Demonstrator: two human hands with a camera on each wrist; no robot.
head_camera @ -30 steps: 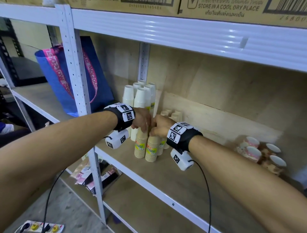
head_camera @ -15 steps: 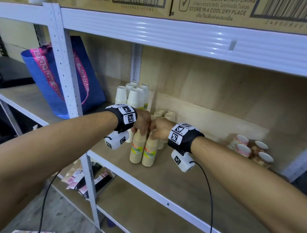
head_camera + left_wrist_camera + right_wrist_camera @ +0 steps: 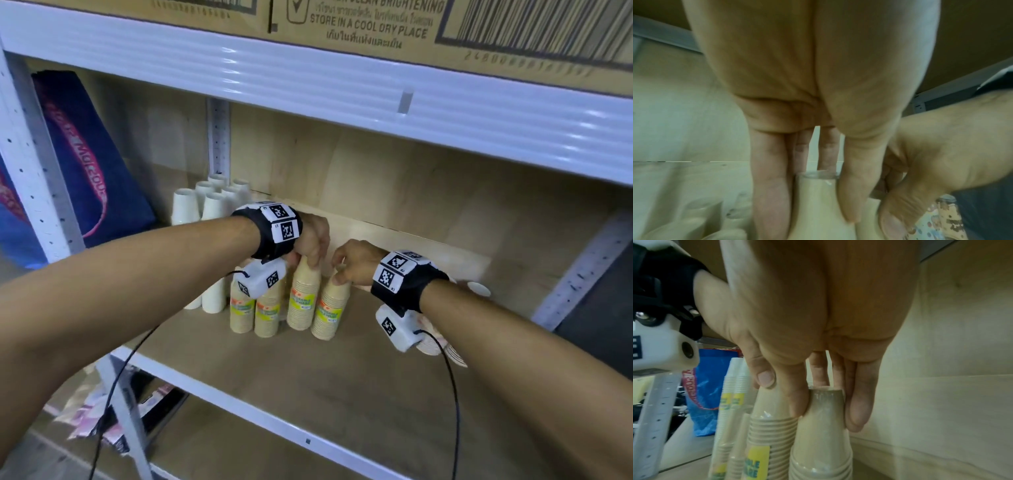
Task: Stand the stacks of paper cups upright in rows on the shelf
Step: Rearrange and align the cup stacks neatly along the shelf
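Four tan paper-cup stacks with yellow-green labels stand upright on the wooden shelf (image 3: 342,394). My left hand (image 3: 310,260) grips the top of one tan stack (image 3: 303,298) from above. In the left wrist view, the left hand (image 3: 818,186) has its fingers down both sides of that stack (image 3: 818,211). My right hand (image 3: 337,277) grips the top of the rightmost tan stack (image 3: 329,308). The right wrist view shows the right hand (image 3: 826,410) pinching that stack (image 3: 822,443) between thumb and fingers. Two more tan stacks (image 3: 253,311) stand to the left, partly behind my left wrist camera.
White cup stacks (image 3: 205,212) stand at the back left by the shelf upright. A blue bag (image 3: 96,171) stands on the neighbouring shelf. Patterned cups (image 3: 442,346) lie to the right behind my right forearm. A white beam (image 3: 342,92) and cardboard boxes run overhead.
Both hands keep hold of the tops of their stacks. The hands, which touched each other before, now stand a little apart. The head view has shifted closer.
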